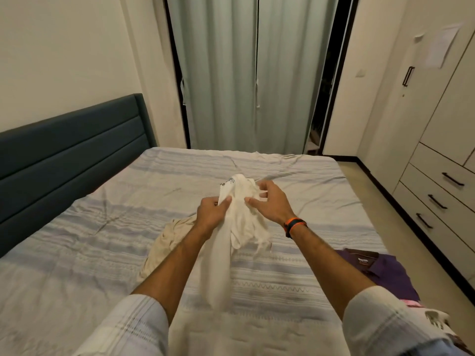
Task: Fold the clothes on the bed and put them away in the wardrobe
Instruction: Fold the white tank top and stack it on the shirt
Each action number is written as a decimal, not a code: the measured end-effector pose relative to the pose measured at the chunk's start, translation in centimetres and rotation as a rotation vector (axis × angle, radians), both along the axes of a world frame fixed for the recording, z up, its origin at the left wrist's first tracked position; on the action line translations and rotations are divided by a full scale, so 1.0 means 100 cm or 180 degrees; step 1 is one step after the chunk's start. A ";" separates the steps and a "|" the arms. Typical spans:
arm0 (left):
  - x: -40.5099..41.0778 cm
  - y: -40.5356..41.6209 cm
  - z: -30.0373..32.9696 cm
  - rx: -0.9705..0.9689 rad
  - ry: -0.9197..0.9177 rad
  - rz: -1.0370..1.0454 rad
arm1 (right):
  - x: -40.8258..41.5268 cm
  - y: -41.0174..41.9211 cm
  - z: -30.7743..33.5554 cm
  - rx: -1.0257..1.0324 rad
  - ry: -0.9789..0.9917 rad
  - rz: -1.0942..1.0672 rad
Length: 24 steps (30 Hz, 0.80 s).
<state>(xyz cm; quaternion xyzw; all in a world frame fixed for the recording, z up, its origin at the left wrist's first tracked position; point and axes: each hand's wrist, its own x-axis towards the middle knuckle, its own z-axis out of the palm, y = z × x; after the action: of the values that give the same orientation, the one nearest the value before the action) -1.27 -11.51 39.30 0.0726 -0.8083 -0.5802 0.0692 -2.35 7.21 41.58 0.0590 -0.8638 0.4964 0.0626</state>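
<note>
A crumpled white garment [239,217] hangs bunched above the middle of the bed [295,278], its lower end trailing down toward me. My left hand [212,213] pinches its left edge between thumb and fingers. My right hand [270,201] touches its right side with the fingers spread and part of the cloth between them. A beige garment [167,240] lies rumpled on the bed under my left forearm. A purple shirt [380,271] lies on the bed's right edge. The wardrobe [437,129] stands along the right wall, doors and drawers shut.
A dark padded headboard [64,150] runs along the left. Grey curtains [236,73] hang behind the bed's far side. A narrow strip of floor [380,201] separates bed and wardrobe. More clothes, pink and white [424,314], lie at the lower right.
</note>
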 end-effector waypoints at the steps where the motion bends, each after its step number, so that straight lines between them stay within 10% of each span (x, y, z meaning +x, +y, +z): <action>1: -0.006 0.006 0.002 0.0113 0.0033 0.0065 | 0.005 0.005 -0.001 0.0039 0.0046 0.0002; 14: -0.044 0.099 0.052 0.1157 0.0447 0.0164 | -0.019 0.060 -0.008 0.0867 -0.0014 0.0443; 24: -0.026 0.115 0.012 -0.0016 -0.0589 -0.0350 | -0.069 0.078 0.015 -0.0740 -0.0140 -0.0031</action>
<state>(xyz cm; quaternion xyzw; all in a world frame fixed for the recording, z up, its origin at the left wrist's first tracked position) -3.83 0.01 40.51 0.0813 -0.8155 -0.5718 -0.0375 -9.30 15.03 43.11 0.0363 -0.8019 0.5941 0.0525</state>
